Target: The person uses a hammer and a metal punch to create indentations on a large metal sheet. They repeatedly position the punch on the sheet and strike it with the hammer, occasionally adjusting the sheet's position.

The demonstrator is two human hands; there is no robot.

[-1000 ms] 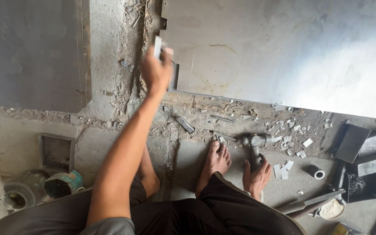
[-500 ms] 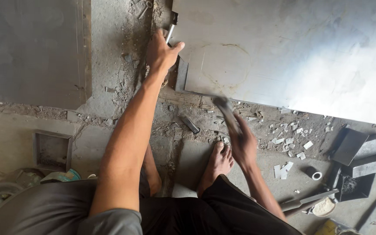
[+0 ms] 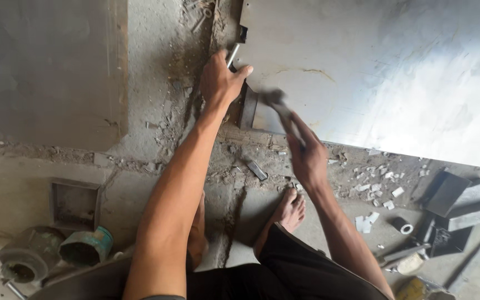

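At the far left, one square recessed grey drain box (image 3: 73, 204) sits in the concrete floor (image 3: 23, 166), with two round mortar-caked containers (image 3: 56, 253) just below it. Your left hand (image 3: 220, 83) reaches up the rough cement strip of wall, its grip closed around one slim silver metal chisel (image 3: 232, 54), whose tip meets the left edge of the large pale grey tile (image 3: 384, 72). Your right hand (image 3: 306, 155) is closed on the handle of one dark-headed hammer (image 3: 276, 103), blurred, raised just right of the chisel hand and in front of the tile's lower corner. Two bare feet show below; the right one (image 3: 289, 210) rests on the floor. Further right lie scattered white tile chips (image 3: 370, 189), one small roll of tape (image 3: 402, 225) and two dark grey blocks (image 3: 462, 200).
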